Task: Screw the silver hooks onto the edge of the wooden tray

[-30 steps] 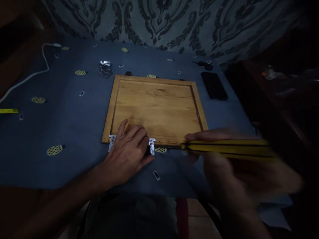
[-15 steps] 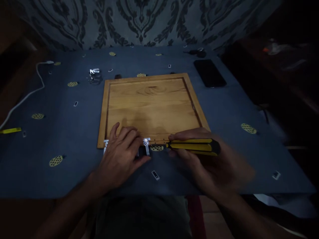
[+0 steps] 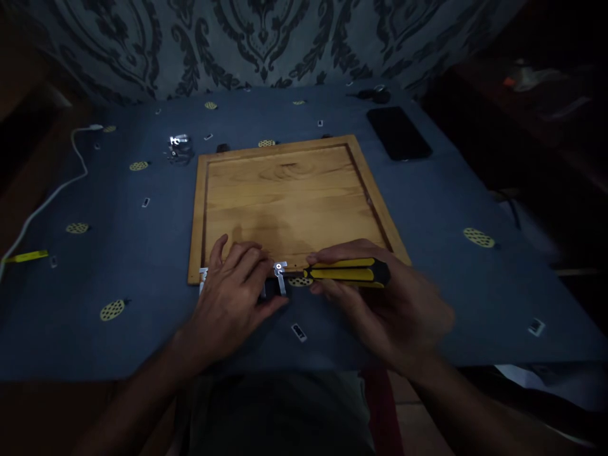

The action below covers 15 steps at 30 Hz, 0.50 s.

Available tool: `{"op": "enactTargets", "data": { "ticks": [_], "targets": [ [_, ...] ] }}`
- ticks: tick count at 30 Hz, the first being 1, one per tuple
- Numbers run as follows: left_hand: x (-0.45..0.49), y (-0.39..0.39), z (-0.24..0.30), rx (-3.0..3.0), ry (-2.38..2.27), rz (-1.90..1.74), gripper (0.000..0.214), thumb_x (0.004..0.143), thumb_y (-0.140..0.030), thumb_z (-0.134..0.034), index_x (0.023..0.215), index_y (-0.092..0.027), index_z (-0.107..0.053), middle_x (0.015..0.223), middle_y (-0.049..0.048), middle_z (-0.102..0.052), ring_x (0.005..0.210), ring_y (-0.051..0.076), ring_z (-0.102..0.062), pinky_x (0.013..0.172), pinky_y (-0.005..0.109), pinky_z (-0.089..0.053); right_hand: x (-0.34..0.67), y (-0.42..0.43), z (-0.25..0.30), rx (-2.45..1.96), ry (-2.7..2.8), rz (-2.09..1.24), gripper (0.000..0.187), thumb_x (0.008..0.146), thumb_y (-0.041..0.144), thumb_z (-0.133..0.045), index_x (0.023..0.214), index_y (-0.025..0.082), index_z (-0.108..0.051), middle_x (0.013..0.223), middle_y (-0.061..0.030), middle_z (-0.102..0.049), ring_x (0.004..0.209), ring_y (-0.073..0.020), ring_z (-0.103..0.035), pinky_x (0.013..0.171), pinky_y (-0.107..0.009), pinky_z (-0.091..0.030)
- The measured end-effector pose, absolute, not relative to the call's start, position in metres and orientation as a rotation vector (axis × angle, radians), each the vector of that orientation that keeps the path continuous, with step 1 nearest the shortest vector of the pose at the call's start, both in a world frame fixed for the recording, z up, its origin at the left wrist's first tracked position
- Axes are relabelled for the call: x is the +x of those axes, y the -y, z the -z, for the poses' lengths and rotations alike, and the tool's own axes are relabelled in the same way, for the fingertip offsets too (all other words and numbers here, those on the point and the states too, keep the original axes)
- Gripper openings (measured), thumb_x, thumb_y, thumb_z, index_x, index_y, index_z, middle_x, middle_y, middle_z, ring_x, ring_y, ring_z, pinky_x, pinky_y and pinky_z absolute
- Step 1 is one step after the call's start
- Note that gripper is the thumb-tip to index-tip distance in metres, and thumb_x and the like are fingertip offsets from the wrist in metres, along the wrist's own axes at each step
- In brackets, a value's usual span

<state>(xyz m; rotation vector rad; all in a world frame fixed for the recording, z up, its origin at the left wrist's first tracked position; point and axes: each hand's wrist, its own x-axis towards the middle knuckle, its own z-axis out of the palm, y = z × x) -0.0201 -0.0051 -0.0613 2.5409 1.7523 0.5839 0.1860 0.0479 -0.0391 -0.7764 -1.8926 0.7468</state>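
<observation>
A framed wooden panel [image 3: 285, 202] lies flat on the table. Along its near edge, my left hand [image 3: 235, 285] covers a shiny metal fitting [image 3: 280, 271], probably a hinge, whose ends show on both sides of the hand. The fingers press from above and the thumb lies along the front, so the hand holds the fitting at the edge. My right hand [image 3: 394, 304] grips a yellow-and-black screwdriver [image 3: 346, 272] almost level, its shaft pointing left toward the fitting. Whether the tip touches a screw I cannot make out.
Behind the panel's left corner sits another metal fitting [image 3: 180, 149]. A black phone [image 3: 399, 134] lies at the back right, near a dark small object [image 3: 377, 95]. On the left run a white cable [image 3: 54, 188] and a yellow strip-like item [image 3: 28, 256]. The patterned blue tablecloth [image 3: 156, 253] covers the table.
My right hand has moved left with the screwdriver, bringing its shaft closer to the metal fitting. My left hand stays in place on the fitting. The view has shifted slightly.
</observation>
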Motion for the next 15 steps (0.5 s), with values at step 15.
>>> {"op": "enactTargets", "data": {
  "ticks": [15],
  "targets": [
    [-0.0198,0.0049,0.0619,2.521,-1.739,-0.579,0.03,0.097,-0.04,-0.069,0.116,-0.018,-0.068,0.116,0.0088,-0.07,0.123,0.03,-0.061,0.124,0.062,-0.033,0.1865,-0.0561,0.0311,-0.729,2.069,-0.74,0.014,0.1,0.027,-0.066,0.113,0.025,-0.069,0.098,-0.0038,-0.078,0.083,-0.0185,-0.076,0.069,-0.028,-0.062]
  ]
}}
